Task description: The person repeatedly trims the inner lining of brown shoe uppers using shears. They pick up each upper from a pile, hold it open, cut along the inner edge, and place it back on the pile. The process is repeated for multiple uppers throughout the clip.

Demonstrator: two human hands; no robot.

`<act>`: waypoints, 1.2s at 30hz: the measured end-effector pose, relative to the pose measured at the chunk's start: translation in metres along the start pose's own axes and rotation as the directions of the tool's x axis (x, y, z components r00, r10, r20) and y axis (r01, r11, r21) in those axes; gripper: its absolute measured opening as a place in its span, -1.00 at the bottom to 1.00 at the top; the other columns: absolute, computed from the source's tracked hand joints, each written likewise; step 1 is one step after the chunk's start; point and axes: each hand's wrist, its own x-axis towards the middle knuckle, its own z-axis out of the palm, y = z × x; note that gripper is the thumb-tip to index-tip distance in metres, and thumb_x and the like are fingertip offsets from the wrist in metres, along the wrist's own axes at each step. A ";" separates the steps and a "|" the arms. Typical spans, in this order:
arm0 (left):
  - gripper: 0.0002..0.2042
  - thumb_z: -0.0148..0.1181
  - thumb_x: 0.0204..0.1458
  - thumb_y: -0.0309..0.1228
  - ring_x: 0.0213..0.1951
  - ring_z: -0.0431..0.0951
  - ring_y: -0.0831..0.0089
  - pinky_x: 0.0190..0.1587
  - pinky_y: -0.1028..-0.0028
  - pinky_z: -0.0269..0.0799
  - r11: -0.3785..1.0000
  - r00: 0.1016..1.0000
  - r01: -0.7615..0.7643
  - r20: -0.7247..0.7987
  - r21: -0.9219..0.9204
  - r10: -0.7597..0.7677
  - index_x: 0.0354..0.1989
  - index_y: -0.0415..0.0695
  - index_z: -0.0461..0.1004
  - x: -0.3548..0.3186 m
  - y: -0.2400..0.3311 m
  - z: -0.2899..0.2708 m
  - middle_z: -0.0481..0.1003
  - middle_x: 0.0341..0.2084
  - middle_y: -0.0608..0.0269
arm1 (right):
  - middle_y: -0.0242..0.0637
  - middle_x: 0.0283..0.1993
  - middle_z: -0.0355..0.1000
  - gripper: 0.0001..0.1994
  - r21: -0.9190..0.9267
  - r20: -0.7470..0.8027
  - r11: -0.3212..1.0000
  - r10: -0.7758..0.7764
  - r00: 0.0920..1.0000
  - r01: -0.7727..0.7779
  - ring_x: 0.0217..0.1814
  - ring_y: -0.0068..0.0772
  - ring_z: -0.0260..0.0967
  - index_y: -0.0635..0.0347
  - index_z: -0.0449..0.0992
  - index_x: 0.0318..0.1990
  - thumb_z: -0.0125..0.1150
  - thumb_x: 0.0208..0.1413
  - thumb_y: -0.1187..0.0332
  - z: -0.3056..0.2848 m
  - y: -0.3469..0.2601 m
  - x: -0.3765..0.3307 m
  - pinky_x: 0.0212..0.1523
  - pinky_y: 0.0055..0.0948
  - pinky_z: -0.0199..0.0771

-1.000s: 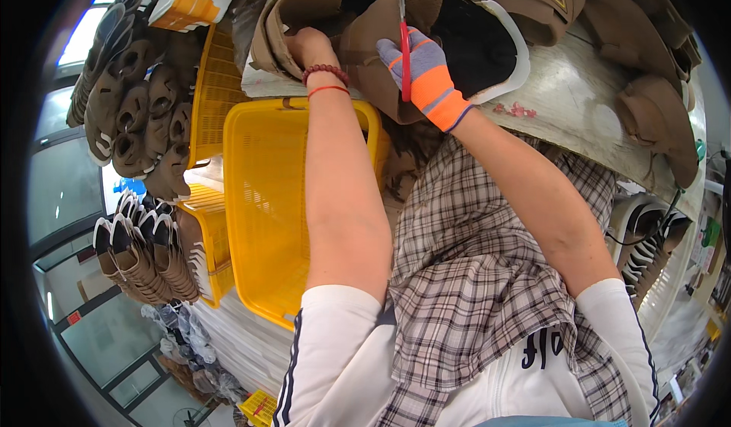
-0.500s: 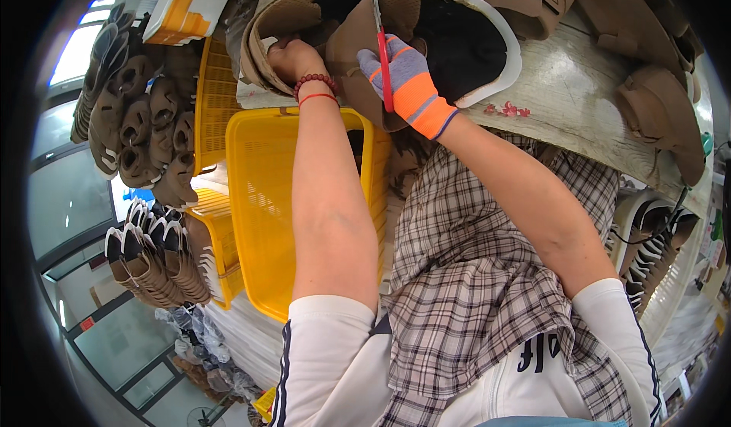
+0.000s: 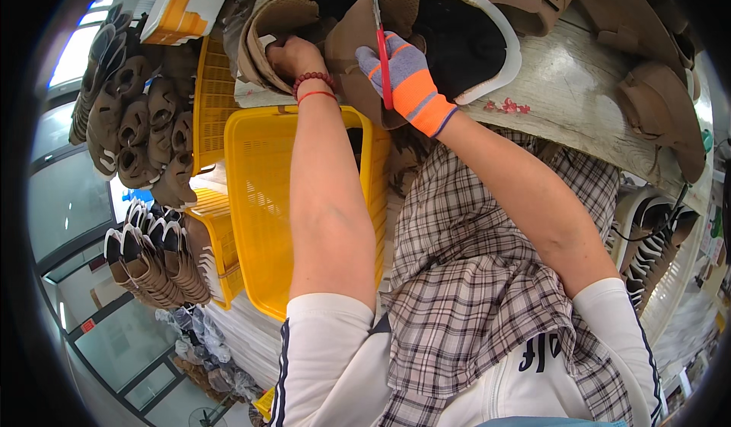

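Observation:
My bare left hand [image 3: 293,58], with a red bead bracelet and a red cord at the wrist, is closed at the edge of a brown shoe upper [image 3: 263,31]; its fingertips are partly hidden. In a grey and orange glove, my right hand [image 3: 403,69] grips red-handled scissors [image 3: 384,69], seen edge-on with the metal blades pointing to the far side. Below the scissors lies another brown upper [image 3: 355,39], with a black lining and a white rim, touching the gloved hand. Both uppers rest on the pale worktable [image 3: 567,92].
A yellow crate [image 3: 259,214] stands below my left forearm. More brown uppers [image 3: 651,115] lie along the table's right side. Bundles of uppers [image 3: 145,122] are stacked at the left, near a white and orange box [image 3: 183,4]. Red scraps [image 3: 506,106] lie near the table edge.

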 end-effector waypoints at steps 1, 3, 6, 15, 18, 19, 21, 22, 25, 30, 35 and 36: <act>-0.70 0.04 -0.05 -0.58 -0.10 0.56 -0.02 -0.02 0.26 0.45 1.000 1.000 0.004 -0.020 0.018 -0.004 -0.14 -0.49 0.46 0.000 0.000 0.000 0.50 -0.12 -0.25 | -0.16 -0.37 0.42 -0.85 -0.067 0.025 0.991 0.120 0.992 -0.118 -0.41 -0.27 0.40 0.22 0.38 -0.20 0.06 0.17 0.34 -0.002 -0.008 -0.001 -0.45 -0.46 0.44; -0.69 0.02 -0.05 -0.60 -0.08 0.55 -0.02 0.00 0.27 0.44 0.998 0.998 0.014 -0.061 0.055 -0.011 -0.11 -0.49 0.45 0.001 -0.004 0.000 0.49 -0.10 -0.25 | -0.22 -0.27 0.43 -0.86 -0.171 0.056 0.964 0.216 0.975 -0.204 -0.36 -0.43 0.41 0.23 0.36 -0.11 -0.01 0.22 0.43 -0.004 -0.019 -0.004 -0.43 -0.55 0.46; -0.71 0.00 -0.04 -0.62 -0.12 0.57 0.04 -0.01 0.29 0.44 0.980 0.978 -0.144 -0.173 -0.138 0.120 -0.13 -0.48 0.48 0.005 -0.016 0.005 0.52 -0.12 -0.20 | -0.17 -0.37 0.42 -0.84 -0.203 0.049 0.977 0.075 0.996 -0.064 -0.41 -0.28 0.39 0.23 0.38 -0.21 0.12 0.14 0.35 -0.005 -0.016 -0.005 -0.45 -0.47 0.43; -0.79 0.10 -0.06 -0.59 -0.26 0.57 0.25 -0.07 0.37 0.42 0.959 0.999 0.008 0.051 -0.285 0.007 -0.26 -0.45 0.54 0.008 -0.013 0.002 0.58 -0.23 -0.08 | -0.03 -0.57 0.38 -0.72 -0.349 -0.046 0.916 -0.226 0.973 0.196 -0.50 0.08 0.35 0.21 0.41 -0.41 0.26 0.01 0.18 -0.004 0.009 0.000 -0.52 -0.25 0.36; -0.78 0.08 -0.06 -0.59 -0.23 0.58 0.19 -0.05 0.35 0.42 0.966 0.999 0.014 0.044 -0.258 -0.002 -0.25 -0.47 0.53 0.007 -0.011 0.002 0.57 -0.22 -0.11 | -0.03 -0.58 0.37 -0.73 -0.248 -0.047 0.955 -0.179 0.983 0.162 -0.51 0.09 0.34 0.21 0.40 -0.42 0.26 0.01 0.19 -0.003 0.006 -0.001 -0.54 -0.25 0.35; -0.77 0.07 -0.04 -0.57 -0.22 0.58 0.12 -0.04 0.32 0.42 0.974 0.999 0.008 0.038 -0.228 0.001 -0.26 -0.45 0.53 0.006 -0.009 0.002 0.57 -0.23 -0.14 | -0.03 -0.58 0.37 -0.73 -0.168 -0.038 0.975 -0.156 0.987 0.147 -0.52 0.08 0.34 0.21 0.40 -0.42 0.26 0.02 0.19 -0.003 0.006 0.000 -0.54 -0.25 0.35; -0.77 0.04 -0.01 -0.52 -0.19 0.58 -0.03 0.00 0.26 0.42 0.986 1.000 -0.005 0.025 -0.166 0.009 -0.26 -0.41 0.55 0.001 -0.002 0.001 0.56 -0.26 -0.19 | -0.02 -0.58 0.37 -0.72 -0.120 -0.032 0.984 -0.134 0.990 0.130 -0.52 0.08 0.34 0.21 0.40 -0.42 0.26 0.02 0.18 -0.003 0.004 0.000 -0.54 -0.25 0.35; -0.75 0.04 0.00 -0.50 -0.16 0.56 -0.04 0.01 0.24 0.41 0.996 0.999 -0.004 0.035 -0.094 0.008 -0.24 -0.41 0.53 -0.002 0.003 -0.001 0.55 -0.24 -0.20 | -0.02 -0.58 0.37 -0.72 -0.153 -0.037 0.980 -0.136 0.990 0.129 -0.52 0.08 0.34 0.21 0.39 -0.42 0.26 0.02 0.18 -0.003 0.003 0.000 -0.55 -0.25 0.35; -0.70 0.02 0.02 -0.46 -0.09 0.52 -0.09 0.05 0.20 0.38 0.998 0.999 -0.009 0.047 0.057 0.007 -0.14 -0.42 0.49 -0.005 0.008 -0.006 0.52 -0.16 -0.24 | -0.02 -0.59 0.37 -0.71 -0.293 -0.047 0.947 -0.151 0.987 0.131 -0.52 0.08 0.34 0.22 0.39 -0.43 0.27 0.02 0.17 -0.003 0.003 -0.002 -0.55 -0.26 0.36; -0.61 -0.06 0.06 -0.50 0.10 0.40 -0.09 0.18 0.19 0.26 0.998 0.989 0.060 0.132 0.000 -0.060 0.06 -0.45 0.33 0.012 -0.009 0.002 0.36 0.07 -0.29 | -0.02 -0.59 0.37 -0.70 -0.228 -0.066 0.951 -0.230 0.971 0.210 -0.52 0.09 0.34 0.22 0.39 -0.43 0.28 0.02 0.16 -0.003 0.017 0.002 -0.55 -0.25 0.36; -0.64 -0.13 0.06 -0.57 0.03 0.48 -0.05 0.08 0.24 0.40 0.998 0.999 -0.028 -0.045 -0.051 0.026 0.02 -0.52 0.33 0.014 -0.030 0.009 0.39 0.02 -0.34 | -0.24 -0.38 0.40 -0.82 -0.142 0.024 0.989 0.050 0.998 -0.046 -0.41 -0.38 0.35 0.24 0.41 -0.21 0.12 0.15 0.32 -0.006 0.004 -0.001 -0.43 -0.49 0.41; -0.64 -0.14 0.06 -0.59 0.03 0.48 -0.04 0.08 0.25 0.40 0.998 0.999 -0.014 -0.044 -0.068 0.011 0.03 -0.51 0.32 0.012 -0.028 0.006 0.39 0.02 -0.33 | -0.28 -0.33 0.41 -0.84 -0.240 0.048 0.967 0.097 0.994 -0.083 -0.39 -0.48 0.36 0.25 0.41 -0.16 0.09 0.17 0.36 -0.009 -0.006 -0.003 -0.41 -0.54 0.42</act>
